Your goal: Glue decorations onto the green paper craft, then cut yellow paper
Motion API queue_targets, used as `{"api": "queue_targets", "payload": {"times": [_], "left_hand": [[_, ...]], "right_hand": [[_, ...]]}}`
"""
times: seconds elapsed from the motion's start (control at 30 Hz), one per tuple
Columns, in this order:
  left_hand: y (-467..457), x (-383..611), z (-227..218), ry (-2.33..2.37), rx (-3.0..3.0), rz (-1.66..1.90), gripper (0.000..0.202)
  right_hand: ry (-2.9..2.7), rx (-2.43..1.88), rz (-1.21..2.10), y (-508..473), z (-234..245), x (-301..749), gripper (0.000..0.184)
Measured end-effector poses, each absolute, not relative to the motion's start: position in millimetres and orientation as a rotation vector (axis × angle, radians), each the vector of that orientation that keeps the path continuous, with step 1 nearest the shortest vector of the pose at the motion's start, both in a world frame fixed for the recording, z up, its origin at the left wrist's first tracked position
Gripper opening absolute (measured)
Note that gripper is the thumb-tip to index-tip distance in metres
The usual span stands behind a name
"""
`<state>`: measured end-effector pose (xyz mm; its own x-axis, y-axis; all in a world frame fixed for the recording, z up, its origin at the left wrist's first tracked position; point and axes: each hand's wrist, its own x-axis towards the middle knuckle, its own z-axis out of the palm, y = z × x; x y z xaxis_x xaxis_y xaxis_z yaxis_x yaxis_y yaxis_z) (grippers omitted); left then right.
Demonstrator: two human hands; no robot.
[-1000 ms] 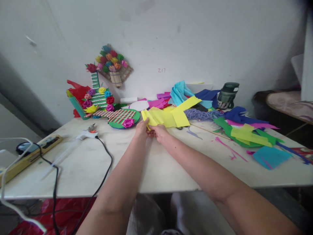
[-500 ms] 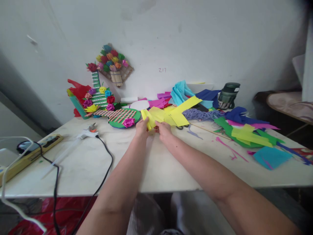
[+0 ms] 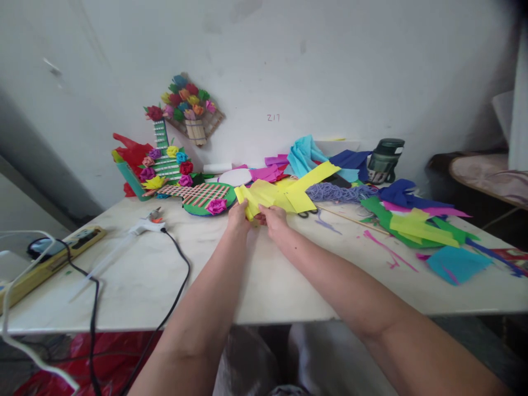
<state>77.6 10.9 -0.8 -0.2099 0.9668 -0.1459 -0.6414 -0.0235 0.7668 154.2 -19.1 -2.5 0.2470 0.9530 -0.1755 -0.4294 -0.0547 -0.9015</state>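
Observation:
Both my hands meet at the middle of the white table (image 3: pixel 256 286), pinching the near end of a sheet of yellow paper (image 3: pixel 284 195). My left hand (image 3: pixel 238 216) grips its left corner with closed fingers. My right hand (image 3: pixel 274 219) holds the edge just beside it, fingers closed. The yellow paper lies partly folded and stretches back and right toward a heap of coloured paper. A green round craft piece with pink strips and a pink paper rose (image 3: pixel 206 198) lies just left of my left hand.
A white glue gun (image 3: pixel 146 224) with a black cord lies at the left, near a yellow power strip (image 3: pixel 53 263). Paper-flower crafts (image 3: pixel 165 159) lean on the wall. Purple yarn (image 3: pixel 338 192), a dark green jar (image 3: pixel 384 159) and green, blue and pink paper scraps (image 3: pixel 416 225) cover the right side.
My hands have shifted slightly along the yellow paper's near end, gathering and folding it tighter; the sheet's right part has drawn a little toward me.

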Motion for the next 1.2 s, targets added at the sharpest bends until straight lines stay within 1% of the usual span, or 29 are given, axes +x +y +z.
{"api": "queue_targets", "payload": {"times": [0.27,0.4,0.6,0.73,0.83,0.9,0.97,1.1,1.2], "left_hand": [[6.8,77.5,6.4,0.873,0.447,1.577,0.023],[11.7,74.5,2.7,0.882,0.500,1.600,0.024],[15.8,67.9,-1.1,0.932,0.531,1.617,0.017],[19.0,65.7,-5.1,0.943,0.562,1.598,0.013],[19.9,65.4,-7.5,0.936,0.584,1.594,0.012],[18.8,65.9,-7.6,0.929,0.600,1.581,0.013],[17.1,66.8,-7.0,0.931,0.614,1.556,0.014],[15.6,68.5,-6.6,0.935,0.667,1.536,0.013],[15.7,69.3,-7.3,0.908,0.705,1.514,0.013]], "right_hand": [[-0.691,-1.154,1.258,-19.9,-1.1,154.4,0.021],[-0.734,-1.197,1.299,-16.0,-2.1,156.6,0.015],[-0.930,-1.280,1.433,-11.3,1.6,168.5,0.006],[-1.115,-1.398,1.445,-7.5,8.8,187.8,0.011],[-1.387,-1.479,1.481,-4.9,16.6,205.2,0.022],[-1.497,-1.488,1.443,-5.0,22.5,213.9,0.029],[-1.533,-1.434,1.377,-6.3,27.7,217.7,0.031],[-1.406,-1.277,1.184,-7.7,30.3,212.4,0.023],[-1.323,-1.245,1.090,-5.3,25.8,205.8,0.017]]}}
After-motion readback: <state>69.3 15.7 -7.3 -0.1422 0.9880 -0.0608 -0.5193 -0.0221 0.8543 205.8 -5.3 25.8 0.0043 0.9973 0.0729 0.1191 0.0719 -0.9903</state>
